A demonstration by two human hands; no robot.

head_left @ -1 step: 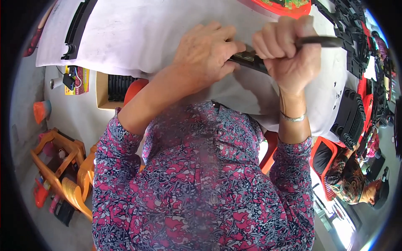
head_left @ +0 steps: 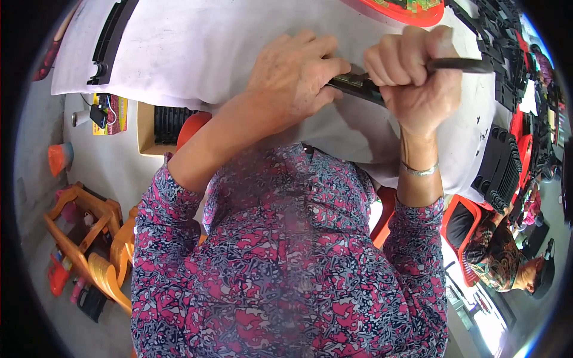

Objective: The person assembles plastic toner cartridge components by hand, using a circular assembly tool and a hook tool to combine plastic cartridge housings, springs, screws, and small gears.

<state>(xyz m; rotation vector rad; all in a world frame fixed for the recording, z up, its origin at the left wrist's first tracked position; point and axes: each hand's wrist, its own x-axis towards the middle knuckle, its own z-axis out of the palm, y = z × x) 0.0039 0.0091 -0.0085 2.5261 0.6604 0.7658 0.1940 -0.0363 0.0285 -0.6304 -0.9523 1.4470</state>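
Observation:
My left hand is closed on a long narrow black plastic strip, pinching its left part between thumb and fingers over the cloth-covered table. A small greenish-gold piece shows on the strip, between my hands. My right hand makes a fist around a tool with a dark rounded handle, which sticks out to the right past the thumb side. The fist rests over the strip's right part. The working end of the tool is hidden, so I cannot tell its kind.
A red tray of small green boards lies at the far edge. Another black strip is at the far left, with stacked black parts at the right. A cardboard box and wooden chair stand left; a person sits right.
My right hand, with the dark-handled tool, has shifted slightly to the right and toward me. The left hand stays in place on the strip.

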